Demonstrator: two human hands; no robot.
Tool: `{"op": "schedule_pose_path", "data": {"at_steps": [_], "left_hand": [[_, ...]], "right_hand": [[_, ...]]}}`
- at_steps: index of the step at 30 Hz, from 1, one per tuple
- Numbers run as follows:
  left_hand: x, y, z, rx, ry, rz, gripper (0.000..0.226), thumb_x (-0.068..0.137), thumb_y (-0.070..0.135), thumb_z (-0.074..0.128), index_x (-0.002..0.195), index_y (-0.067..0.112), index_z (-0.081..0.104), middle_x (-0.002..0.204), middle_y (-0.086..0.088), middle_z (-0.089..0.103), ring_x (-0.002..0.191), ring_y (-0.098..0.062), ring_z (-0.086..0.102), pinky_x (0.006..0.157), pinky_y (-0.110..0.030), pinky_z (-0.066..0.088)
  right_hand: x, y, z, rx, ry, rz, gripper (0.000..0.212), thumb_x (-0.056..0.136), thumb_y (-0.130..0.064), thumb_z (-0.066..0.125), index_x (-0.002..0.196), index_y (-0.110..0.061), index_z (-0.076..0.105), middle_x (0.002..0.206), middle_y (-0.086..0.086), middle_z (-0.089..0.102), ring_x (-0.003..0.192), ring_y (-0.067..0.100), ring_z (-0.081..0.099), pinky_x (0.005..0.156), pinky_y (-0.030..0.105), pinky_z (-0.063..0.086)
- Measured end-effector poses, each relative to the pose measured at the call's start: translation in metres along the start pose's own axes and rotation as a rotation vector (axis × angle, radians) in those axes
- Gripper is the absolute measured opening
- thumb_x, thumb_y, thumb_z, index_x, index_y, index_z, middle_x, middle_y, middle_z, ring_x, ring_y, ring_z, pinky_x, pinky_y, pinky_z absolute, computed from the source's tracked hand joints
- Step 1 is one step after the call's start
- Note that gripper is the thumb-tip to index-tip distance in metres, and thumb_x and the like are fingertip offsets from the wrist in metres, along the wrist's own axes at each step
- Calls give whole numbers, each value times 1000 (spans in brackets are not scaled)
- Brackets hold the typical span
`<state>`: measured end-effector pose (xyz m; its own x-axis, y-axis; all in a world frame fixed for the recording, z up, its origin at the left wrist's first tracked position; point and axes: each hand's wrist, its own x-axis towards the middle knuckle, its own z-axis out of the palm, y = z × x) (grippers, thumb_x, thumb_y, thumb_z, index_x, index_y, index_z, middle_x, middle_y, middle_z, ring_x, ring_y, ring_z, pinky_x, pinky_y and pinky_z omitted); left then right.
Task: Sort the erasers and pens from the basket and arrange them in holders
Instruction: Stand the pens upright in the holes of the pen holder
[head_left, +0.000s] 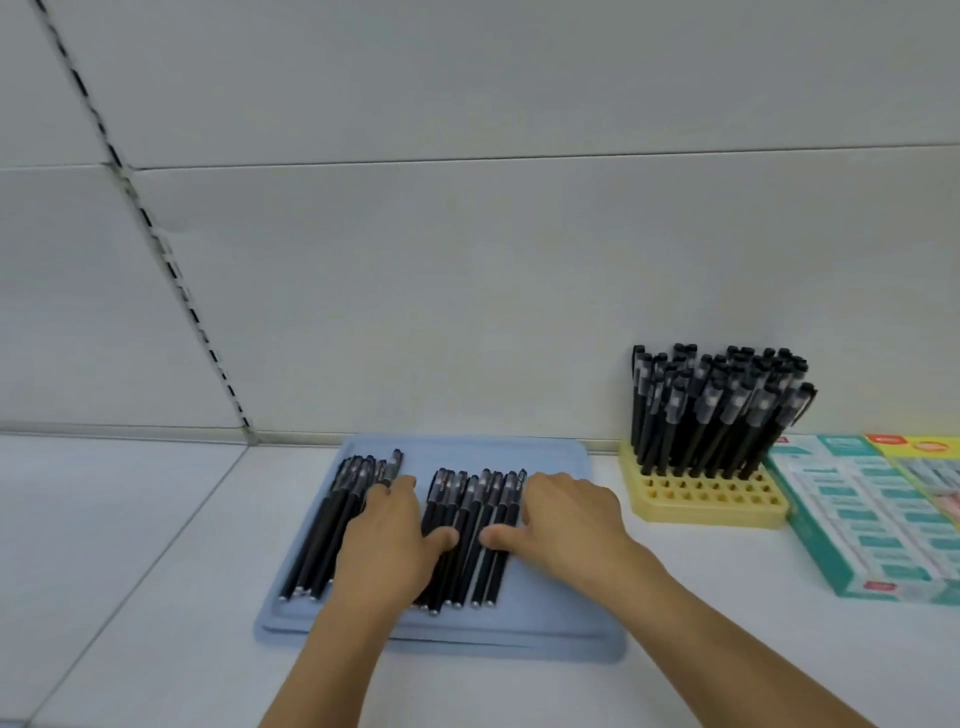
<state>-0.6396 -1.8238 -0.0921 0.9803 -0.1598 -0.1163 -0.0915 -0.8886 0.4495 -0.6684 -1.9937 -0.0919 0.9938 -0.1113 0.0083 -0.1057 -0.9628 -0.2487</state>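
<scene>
A pale blue tray (550, 608) lies on the white shelf in front of me. Several black pens (467, 525) lie side by side on it, with another bunch of black pens (332, 525) at its left. My left hand (389, 545) lies flat on the pens between the two bunches, fingers spread. My right hand (571, 519) rests flat at the right edge of the middle bunch, its thumb on the pens. To the right, a yellow holder (711, 499) with many holes stands against the wall, its back rows filled with upright black pens (722, 405).
A green box of erasers (872, 519) lies at the far right, with a yellow box (930, 452) behind it. The white shelf (130, 545) stretches to the left of the tray. A white panelled wall (467, 260) rises behind.
</scene>
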Motion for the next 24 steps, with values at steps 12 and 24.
{"op": "schedule_pose_path", "data": {"at_steps": [12, 24], "left_hand": [[24, 11, -1, -351, -62, 20, 16, 90, 26, 67, 74, 24, 68, 68, 4, 68, 72, -14, 66, 73, -30, 51], [4, 64, 14, -987, -38, 197, 9, 95, 18, 59, 98, 19, 68, 85, 1, 76, 82, -17, 73, 69, -25, 58]], "right_hand": [[15, 15, 0, 299, -118, 269, 33, 71, -34, 71, 62, -21, 42, 55, -6, 43, 46, 14, 40, 46, 23, 28], [-58, 89, -42, 729, 235, 183, 17, 80, -15, 69, 89, -28, 62, 67, -3, 65, 62, 11, 62, 61, 39, 59]]}}
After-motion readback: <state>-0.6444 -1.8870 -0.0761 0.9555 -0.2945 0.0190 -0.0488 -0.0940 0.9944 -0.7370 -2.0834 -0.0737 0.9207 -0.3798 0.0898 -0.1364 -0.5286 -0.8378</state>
